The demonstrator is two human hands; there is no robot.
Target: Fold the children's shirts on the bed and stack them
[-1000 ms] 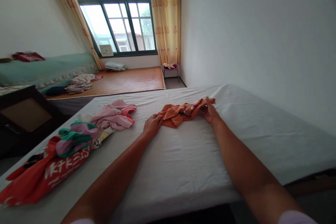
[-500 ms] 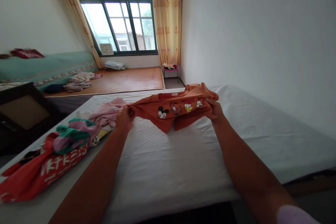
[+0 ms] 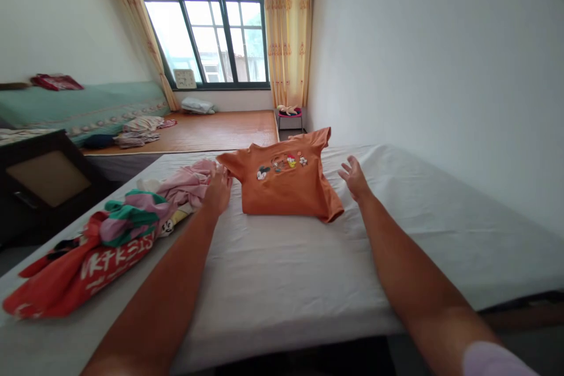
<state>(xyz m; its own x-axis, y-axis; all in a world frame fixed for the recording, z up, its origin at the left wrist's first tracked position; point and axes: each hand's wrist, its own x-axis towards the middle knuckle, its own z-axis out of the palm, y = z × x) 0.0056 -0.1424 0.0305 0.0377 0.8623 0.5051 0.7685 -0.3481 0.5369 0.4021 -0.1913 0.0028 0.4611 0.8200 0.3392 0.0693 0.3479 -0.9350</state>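
Orange T-shirt [image 3: 286, 185] lies spread flat, print up, on the white bed sheet [image 3: 308, 270]; its far sleeve hides part of the stool behind. Left hand [image 3: 218, 188] touches its near sleeve, grip hard to tell. Right hand [image 3: 355, 178] hovers just beside its other edge, fingers spread. Left of the shirt, a clothes pile [image 3: 114, 235] runs off-frame.

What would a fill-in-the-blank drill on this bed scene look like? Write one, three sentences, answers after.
1. The T-shirt spread flat on the white bed is ____ in colour.
2. The right hand is open and holds ____.
3. The left hand rests at the shirt's sleeve, beside a ____ garment atop the clothes pile.

Missing words: orange; nothing; pink
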